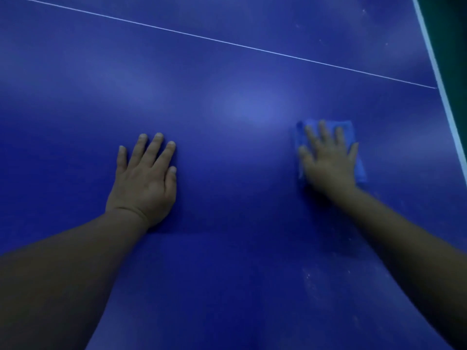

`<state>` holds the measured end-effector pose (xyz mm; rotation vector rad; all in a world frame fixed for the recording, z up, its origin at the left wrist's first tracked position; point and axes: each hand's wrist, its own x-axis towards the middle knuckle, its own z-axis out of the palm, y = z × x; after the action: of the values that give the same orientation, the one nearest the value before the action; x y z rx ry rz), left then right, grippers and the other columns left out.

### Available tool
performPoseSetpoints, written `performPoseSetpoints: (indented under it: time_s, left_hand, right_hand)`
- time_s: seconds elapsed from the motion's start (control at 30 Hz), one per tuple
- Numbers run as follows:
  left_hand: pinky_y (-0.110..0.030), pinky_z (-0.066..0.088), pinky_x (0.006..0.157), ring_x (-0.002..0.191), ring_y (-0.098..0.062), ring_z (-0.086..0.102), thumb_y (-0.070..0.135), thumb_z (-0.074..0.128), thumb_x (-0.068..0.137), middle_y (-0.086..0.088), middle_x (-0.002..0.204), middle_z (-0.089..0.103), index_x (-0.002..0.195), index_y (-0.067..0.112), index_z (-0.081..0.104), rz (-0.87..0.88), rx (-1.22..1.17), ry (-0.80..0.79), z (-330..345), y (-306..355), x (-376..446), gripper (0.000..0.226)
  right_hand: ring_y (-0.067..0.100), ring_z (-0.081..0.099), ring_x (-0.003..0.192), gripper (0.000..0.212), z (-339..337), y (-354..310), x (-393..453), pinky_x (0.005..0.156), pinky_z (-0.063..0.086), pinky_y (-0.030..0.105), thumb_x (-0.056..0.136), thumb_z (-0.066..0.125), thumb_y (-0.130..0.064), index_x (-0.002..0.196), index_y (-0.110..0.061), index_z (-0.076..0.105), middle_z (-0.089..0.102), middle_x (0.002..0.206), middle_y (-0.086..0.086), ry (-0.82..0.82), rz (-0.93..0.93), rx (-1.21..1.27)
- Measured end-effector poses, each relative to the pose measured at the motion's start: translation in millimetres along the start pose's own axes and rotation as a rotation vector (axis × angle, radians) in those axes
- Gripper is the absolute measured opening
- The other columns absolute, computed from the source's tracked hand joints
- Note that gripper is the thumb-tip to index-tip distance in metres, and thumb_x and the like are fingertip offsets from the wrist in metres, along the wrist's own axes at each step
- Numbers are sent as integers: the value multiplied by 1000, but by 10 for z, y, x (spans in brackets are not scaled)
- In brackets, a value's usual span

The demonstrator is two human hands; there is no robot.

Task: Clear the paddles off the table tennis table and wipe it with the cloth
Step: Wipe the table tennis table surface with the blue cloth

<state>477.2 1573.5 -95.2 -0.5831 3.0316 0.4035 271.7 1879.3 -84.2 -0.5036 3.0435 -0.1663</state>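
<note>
The blue table tennis table [227, 72] fills the view. My right hand [328, 160] presses flat, fingers spread, on a folded blue cloth [360, 170] lying on the table near its right edge. The hand looks blurred. My left hand [145, 178] rests palm down on the bare table surface, fingers straight and slightly apart, holding nothing. No paddles are in view.
A thin white centre line [227, 42] runs diagonally across the table from upper left to right. The white edge stripe [439, 79] marks the table's right side, with dark green floor beyond it. Pale dusty specks [309, 276] dot the surface near my right forearm.
</note>
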Motion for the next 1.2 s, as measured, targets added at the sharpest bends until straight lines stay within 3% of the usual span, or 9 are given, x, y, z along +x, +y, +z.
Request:
performPoseSetpoints:
  time_s: [0.2, 0.4, 0.5, 0.67, 0.77, 0.9, 0.97, 1.1, 1.2]
  left_hand:
    - [-53, 1, 123, 154, -23, 5, 41, 23, 103, -1, 167, 17, 158, 21, 26, -8, 30, 5, 5, 13, 2, 58]
    - [-52, 3, 123, 154, -26, 6, 42, 24, 105, -5, 167, 15, 159, 18, 20, -29, 66, -16, -51, 38, -164, 60]
    - [-48, 2, 124, 155, -24, 7, 41, 25, 104, -6, 167, 17, 158, 14, 24, 39, -14, -41, -70, 54, -614, 60]
    - [-49, 8, 124, 154, -25, 14, 46, 23, 97, -8, 164, 24, 154, 10, 35, 133, -91, -86, -96, -44, -1816, 69]
    - [-54, 15, 122, 151, -29, 21, 42, 28, 97, -11, 161, 30, 150, 7, 43, 147, -51, -90, -74, -231, -2487, 65]
    - [-56, 14, 122, 153, -28, 15, 42, 27, 99, -10, 163, 24, 153, 8, 37, 112, 17, -112, -48, -420, -3092, 64]
    - [-55, 11, 122, 154, -26, 10, 43, 26, 99, -8, 164, 20, 155, 10, 31, 94, 26, -125, -22, -464, -3231, 65]
    - [-56, 8, 123, 155, -25, 8, 43, 25, 99, -7, 165, 18, 155, 13, 27, 102, 29, -114, 26, -483, -3267, 64]
    - [-54, 4, 123, 155, -24, 5, 43, 25, 99, -7, 166, 17, 156, 13, 27, 106, 26, -107, 44, -514, -3273, 65]
  right_hand:
    - [38, 19, 152, 56, 145, -12, -1675, 114, 12, 71, 99, 42, -54, 153, -41, 33, 26, 165, -3, -147, -984, -62]
    - [24, 1, 155, 58, -83, 262, -778, 120, 1, 63, 103, 32, -52, 158, -41, 18, 9, 168, -10, -60, 79, 43]
    - [31, 9, 154, 60, 94, -23, -1663, 117, 5, 69, 99, 33, -55, 156, -36, 28, 20, 167, -4, -12, -119, 11]
    - [37, 18, 152, 56, 152, 9, -3025, 115, 11, 71, 101, 39, -54, 154, -38, 35, 28, 164, -2, -157, -955, -48]
    - [37, 22, 151, 60, 32, 234, -2388, 111, 16, 76, 95, 37, -54, 152, -34, 34, 34, 161, 2, -81, -478, -24]
    - [27, -2, 155, 61, -4, 108, -2185, 119, 0, 66, 102, 27, -56, 159, -39, 16, 6, 169, -8, -77, 196, 49]
    - [31, 4, 155, 60, 118, -278, -2708, 117, 3, 70, 101, 33, -54, 158, -37, 23, 13, 168, -5, -44, 26, 21]
    - [33, 10, 154, 58, 254, -419, -3841, 117, 9, 69, 102, 30, -58, 157, -40, 23, 18, 167, -5, -174, -790, -43]
    - [37, 18, 152, 59, 125, -33, -3379, 114, 16, 73, 98, 33, -56, 153, -36, 30, 29, 163, 0, -155, -674, -66]
